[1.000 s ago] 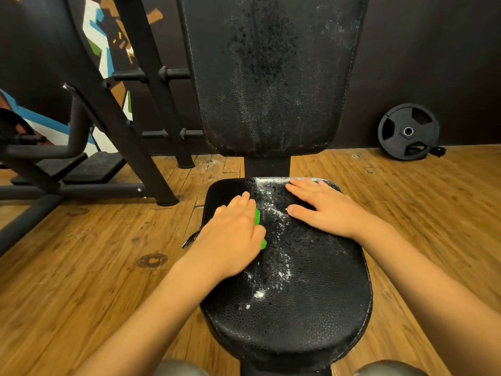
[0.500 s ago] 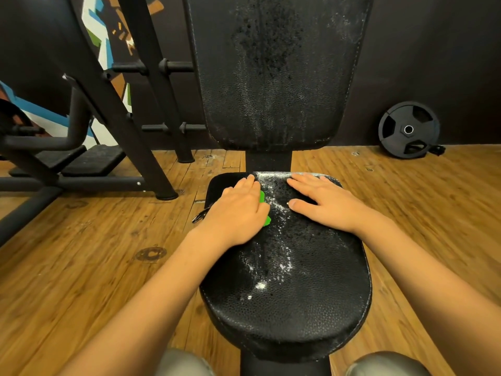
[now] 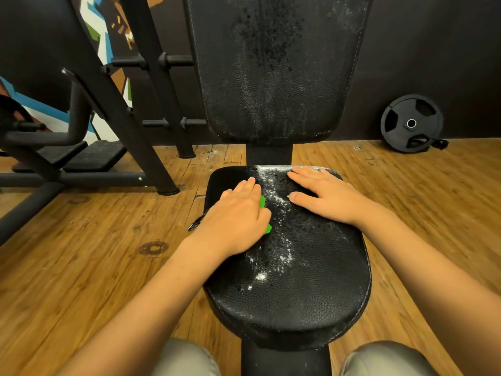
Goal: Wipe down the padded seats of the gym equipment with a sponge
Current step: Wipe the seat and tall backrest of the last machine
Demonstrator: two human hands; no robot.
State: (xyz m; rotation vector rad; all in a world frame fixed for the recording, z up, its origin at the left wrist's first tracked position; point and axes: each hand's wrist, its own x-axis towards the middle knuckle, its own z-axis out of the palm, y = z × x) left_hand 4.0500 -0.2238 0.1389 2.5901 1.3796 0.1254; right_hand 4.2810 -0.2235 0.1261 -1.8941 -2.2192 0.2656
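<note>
Left hand (image 3: 238, 218), pressed flat on the green sponge (image 3: 262, 202), had slid toward the rear of the seat (image 3: 298, 294); right hand (image 3: 325, 198) lay flat, white residue (image 3: 273, 191) remaining between.

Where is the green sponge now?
In the head view, the green sponge lies under the left hand, on the left half of the seat pad.

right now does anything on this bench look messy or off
Yes. White powdery residue streaks down the middle of the seat pad, between the left hand pressing the green sponge and the right hand lying flat. More white speckling covers the backrest. Both pads are otherwise black, so those patches look unwiped.
</note>
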